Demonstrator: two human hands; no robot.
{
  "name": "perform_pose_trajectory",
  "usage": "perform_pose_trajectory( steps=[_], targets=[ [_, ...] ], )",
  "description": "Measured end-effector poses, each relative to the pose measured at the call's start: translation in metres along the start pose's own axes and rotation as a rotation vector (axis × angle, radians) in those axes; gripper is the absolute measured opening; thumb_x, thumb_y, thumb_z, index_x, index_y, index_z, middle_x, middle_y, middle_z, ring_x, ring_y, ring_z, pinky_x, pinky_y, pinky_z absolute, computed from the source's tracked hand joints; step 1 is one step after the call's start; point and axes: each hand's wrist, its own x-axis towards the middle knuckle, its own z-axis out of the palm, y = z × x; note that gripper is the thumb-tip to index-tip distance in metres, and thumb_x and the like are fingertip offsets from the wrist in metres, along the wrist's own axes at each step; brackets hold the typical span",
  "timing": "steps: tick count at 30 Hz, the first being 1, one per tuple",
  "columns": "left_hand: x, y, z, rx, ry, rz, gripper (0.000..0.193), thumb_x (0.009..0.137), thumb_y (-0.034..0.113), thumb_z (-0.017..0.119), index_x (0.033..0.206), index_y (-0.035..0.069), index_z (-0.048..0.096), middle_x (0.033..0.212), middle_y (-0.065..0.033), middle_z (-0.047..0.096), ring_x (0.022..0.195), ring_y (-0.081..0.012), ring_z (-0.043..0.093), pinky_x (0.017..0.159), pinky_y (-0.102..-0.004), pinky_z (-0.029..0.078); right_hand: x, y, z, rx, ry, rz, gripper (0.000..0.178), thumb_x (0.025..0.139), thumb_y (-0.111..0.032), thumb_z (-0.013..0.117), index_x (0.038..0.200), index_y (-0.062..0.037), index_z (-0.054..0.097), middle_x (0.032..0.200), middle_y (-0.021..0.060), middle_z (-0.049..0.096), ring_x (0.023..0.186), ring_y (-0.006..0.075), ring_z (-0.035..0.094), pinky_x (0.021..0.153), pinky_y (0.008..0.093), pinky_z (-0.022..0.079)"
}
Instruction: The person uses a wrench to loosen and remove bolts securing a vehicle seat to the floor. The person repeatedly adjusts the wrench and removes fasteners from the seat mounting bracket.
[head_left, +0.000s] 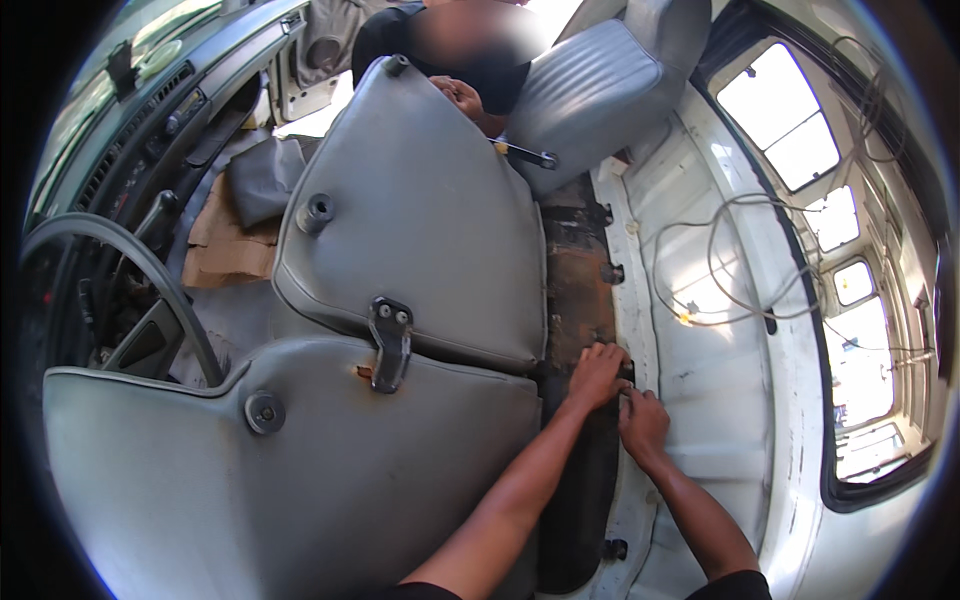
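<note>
My left hand (598,374) is bent over the edge of a dark, rust-stained strip (578,262) behind the grey seat cushions. Its fingers are curled down around a small dark fitting that they mostly cover. Close against it, my right hand (643,428) pinches at the same spot, thumb and forefinger together. What lies between the fingers is too hidden to name. Similar dark brackets (612,273) stick out along the strip, one more bracket (615,549) being nearer me. Beside my left forearm lies the near grey seat cushion (400,470), underside pads showing.
The farther grey cushion (420,210) carries a black latch (390,345). Beyond it a person (460,95) holds their hands together near a ratchet-like tool (530,154). An upright seat (590,90) stands far right. Loose cable (710,260) loops over the white panel; a steering wheel (150,260) is left.
</note>
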Motion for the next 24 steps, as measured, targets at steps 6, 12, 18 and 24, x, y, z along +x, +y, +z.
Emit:
perform_pose_trajectory(
  steps=[6,12,18,24],
  targets=[
    [-0.002,0.002,0.003,0.036,0.002,0.005,0.054,0.084,0.03,0.093,0.13,0.016,0.068,0.129,-0.0066,0.066,0.13,-0.0318,0.058,0.111,-0.0469,0.043,0.006,-0.001,-0.02,0.428,-0.124,-0.196,0.017,0.098,-0.024,0.076,0.104,-0.0072,0.076,0.084,0.0137,0.072,0.078,0.0386,0.073,0.077,0.0559,0.057],
    [-0.001,0.005,-0.002,-0.004,-0.032,-0.009,0.053,0.085,0.031,0.094,0.129,0.016,0.068,0.128,-0.0061,0.066,0.13,-0.0313,0.058,0.111,-0.0465,0.043,0.023,0.0,-0.043,0.139,-0.898,-0.456,0.051,0.104,-0.054,0.066,0.087,-0.0089,0.082,0.083,0.0179,0.078,0.082,0.0421,0.076,0.08,0.0556,0.06],
    [0.002,0.001,0.002,-0.008,-0.006,-0.011,0.052,0.084,0.032,0.095,0.127,0.017,0.069,0.127,-0.0055,0.066,0.128,-0.031,0.058,0.11,-0.0466,0.043,0.03,-0.004,-0.037,-0.163,-1.113,-0.759,0.05,0.105,-0.053,0.064,0.088,-0.011,0.085,0.082,0.019,0.079,0.081,0.0441,0.078,0.078,0.0563,0.062],
    [0.0,0.004,0.002,0.012,0.009,-0.009,0.051,0.084,0.03,0.095,0.126,0.017,0.069,0.127,-0.0053,0.066,0.128,-0.0305,0.059,0.11,-0.0459,0.043,0.024,0.008,-0.023,-0.066,-1.012,-0.872,0.042,0.108,-0.045,0.063,0.09,-0.0101,0.08,0.081,0.0177,0.078,0.081,0.0438,0.077,0.077,0.0563,0.062]
  ],
)
